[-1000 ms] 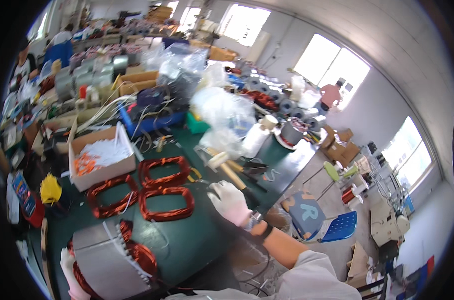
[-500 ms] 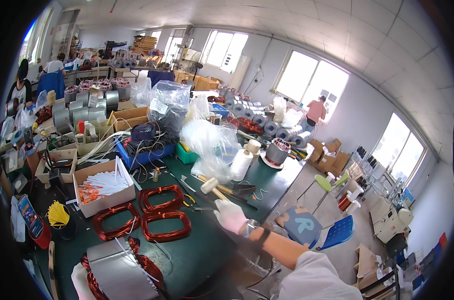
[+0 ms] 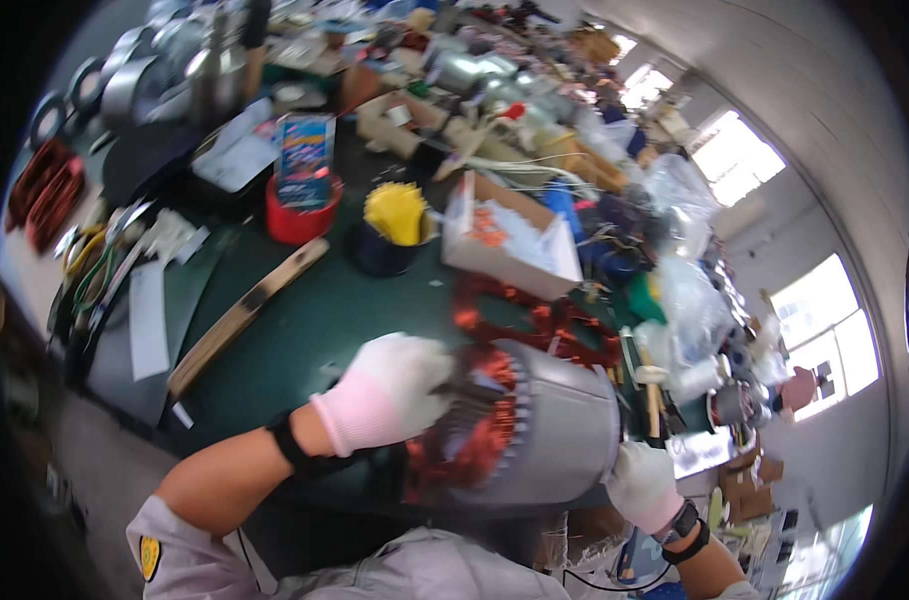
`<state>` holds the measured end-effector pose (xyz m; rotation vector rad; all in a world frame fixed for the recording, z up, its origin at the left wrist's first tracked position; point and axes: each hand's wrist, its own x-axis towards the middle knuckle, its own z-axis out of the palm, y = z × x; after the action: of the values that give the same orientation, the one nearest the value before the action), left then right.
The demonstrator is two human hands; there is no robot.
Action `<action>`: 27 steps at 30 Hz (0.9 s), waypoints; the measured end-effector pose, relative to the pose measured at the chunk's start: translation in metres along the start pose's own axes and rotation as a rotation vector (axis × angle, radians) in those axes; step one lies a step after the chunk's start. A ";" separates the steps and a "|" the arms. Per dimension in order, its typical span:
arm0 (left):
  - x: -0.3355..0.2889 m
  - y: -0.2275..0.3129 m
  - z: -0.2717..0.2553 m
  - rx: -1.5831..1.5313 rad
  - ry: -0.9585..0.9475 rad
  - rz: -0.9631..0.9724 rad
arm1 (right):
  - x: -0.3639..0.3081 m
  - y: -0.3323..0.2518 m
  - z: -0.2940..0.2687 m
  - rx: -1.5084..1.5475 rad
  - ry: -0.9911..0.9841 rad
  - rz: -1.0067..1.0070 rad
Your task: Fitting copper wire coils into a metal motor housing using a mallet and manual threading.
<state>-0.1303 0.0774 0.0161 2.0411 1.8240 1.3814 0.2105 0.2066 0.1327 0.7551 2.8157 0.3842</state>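
A grey motor stator (image 3: 565, 425) with red-brown copper windings (image 3: 493, 435) at its left end lies on its side on the green table in front of me. My left hand (image 3: 400, 388), white-gloved with a pink cuff, is at the winding end. Its fingers are bent but smeared by motion, and what they hold cannot be made out. At the stator's right end, my right hand (image 3: 643, 485), also gloved, has its fingers curled against the rim. Beyond the stator lie red copper coils (image 3: 505, 312), blurred. A pale-headed mallet (image 3: 652, 375) rests to their right.
An open box (image 3: 460, 235) of white and orange strips stands beyond the coils. Left of it are a dark cup of yellow strips (image 3: 395, 215), a red container (image 3: 300, 222) and a wooden stick (image 3: 245, 320). Plastic bags (image 3: 695, 310) crowd the right side.
The view has swung left and down. My right hand has left the mallet area and come to the stator's right end. My left hand now shows fully at the windings.
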 end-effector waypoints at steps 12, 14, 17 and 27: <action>-0.012 -0.003 -0.009 -0.033 -0.095 -0.179 | 0.034 -0.033 0.005 -0.018 -0.019 -0.145; -0.015 -0.003 -0.006 -0.038 -0.050 -0.170 | 0.030 -0.036 0.006 0.062 -0.065 -0.006; -0.015 0.000 -0.003 -0.044 -0.007 -0.174 | 0.028 -0.034 0.000 -0.025 -0.095 -0.070; -0.013 -0.001 -0.004 -0.136 0.020 -0.207 | 0.025 -0.031 -0.012 -0.063 -0.127 -0.021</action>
<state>-0.1319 0.0644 0.0108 1.7255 1.8332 1.4287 0.1715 0.1911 0.1317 0.7100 2.6778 0.4043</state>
